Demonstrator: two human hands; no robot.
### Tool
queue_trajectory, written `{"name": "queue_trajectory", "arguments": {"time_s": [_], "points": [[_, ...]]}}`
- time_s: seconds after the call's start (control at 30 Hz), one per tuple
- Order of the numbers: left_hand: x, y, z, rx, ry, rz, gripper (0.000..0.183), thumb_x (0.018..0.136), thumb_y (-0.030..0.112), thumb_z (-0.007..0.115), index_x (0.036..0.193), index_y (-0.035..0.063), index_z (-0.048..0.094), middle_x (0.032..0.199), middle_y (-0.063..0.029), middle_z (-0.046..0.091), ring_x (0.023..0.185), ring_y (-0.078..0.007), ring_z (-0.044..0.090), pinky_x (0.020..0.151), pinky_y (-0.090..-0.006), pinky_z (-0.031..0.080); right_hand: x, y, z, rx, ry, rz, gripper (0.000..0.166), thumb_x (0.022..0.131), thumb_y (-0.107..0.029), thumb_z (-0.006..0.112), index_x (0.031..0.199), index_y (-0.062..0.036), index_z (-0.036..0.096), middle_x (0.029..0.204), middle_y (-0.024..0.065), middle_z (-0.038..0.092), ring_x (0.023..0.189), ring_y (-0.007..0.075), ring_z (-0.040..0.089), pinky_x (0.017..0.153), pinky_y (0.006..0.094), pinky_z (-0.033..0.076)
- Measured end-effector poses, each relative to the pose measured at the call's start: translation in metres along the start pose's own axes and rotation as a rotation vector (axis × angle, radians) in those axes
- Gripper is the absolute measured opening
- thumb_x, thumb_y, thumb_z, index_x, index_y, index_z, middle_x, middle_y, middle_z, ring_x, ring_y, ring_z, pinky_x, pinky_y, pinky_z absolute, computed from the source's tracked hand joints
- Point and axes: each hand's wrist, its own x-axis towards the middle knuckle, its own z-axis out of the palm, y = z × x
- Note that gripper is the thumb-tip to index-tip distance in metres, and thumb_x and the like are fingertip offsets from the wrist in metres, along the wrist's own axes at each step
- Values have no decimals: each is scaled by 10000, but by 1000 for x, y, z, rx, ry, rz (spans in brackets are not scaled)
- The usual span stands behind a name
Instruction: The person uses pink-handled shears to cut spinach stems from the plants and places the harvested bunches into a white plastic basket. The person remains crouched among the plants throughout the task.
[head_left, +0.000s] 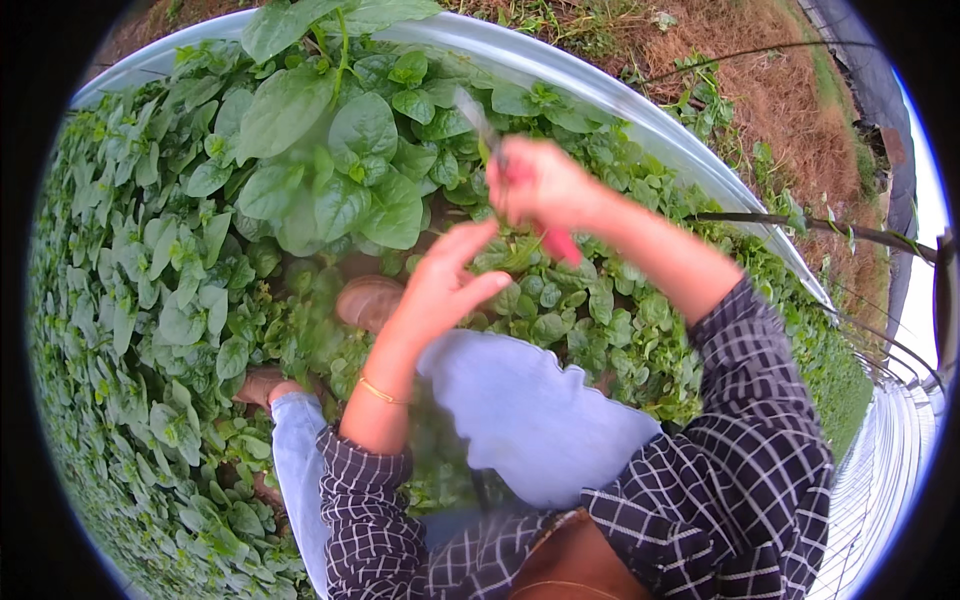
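Blurred by motion, my right hand (536, 184) is closed on a knife (472, 112) with a red handle, its pale blade pointing up and away from me. A green shoot or stem seems to lie beside the blade's base. Just below and to the left, my left hand (450, 277) has its thumb and fingers spread, with nothing clearly between them; its fingertips are near the right hand. Broad-leaved green plants (364, 135) surround both hands, with tall large leaves at the upper left of them.
Clear plastic sheeting (570, 56) curves along the bed's far side. Beyond it lies dry brown grass (772, 97). A dark pole (817, 223) reaches in from the right. My brown shoes (367, 300) stand among low leaves, under my knees in pale jeans.
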Motion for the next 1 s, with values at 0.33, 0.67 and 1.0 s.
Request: {"name": "queue_trajectory", "arguments": {"time_s": [0.33, 0.67, 1.0], "points": [[-100, 113, -77, 481, 352, 63, 613, 844, -30, 600, 1406, 37, 364, 1472, -100, 346, 1324, -253, 376, 1084, -357, 314, -23, -144, -98, -836, 414, 140, 468, 784, -316, 625, 1080, 44, 582, 700, 227, 637, 562, 326, 646, 633, 421, 544], [-263, 155, -57, 541, 736, -247, 534, 880, 55, 588, 1378, 13, 400, 1392, -141, 439, 1233, -271, 472, 1003, -356, 397, -266, 99, -71, -531, 344, 269, 399, 746, -353, 687, 829, 19, 573, 780, 160, 598, 720, 254, 579, 667, 382, 479], [-309, 96, -16, 168, 902, -265, 514, 877, 103, 616, 1353, 27, 436, 1350, -141, 458, 1112, -218, 542, 818, -303, 509, -415, 133, -19, 211, 577, 575, 324, 771, -251, 708, 922, 9, 586, 841, 83, 595, 640, 191, 565, 538, 310, 468]]}}
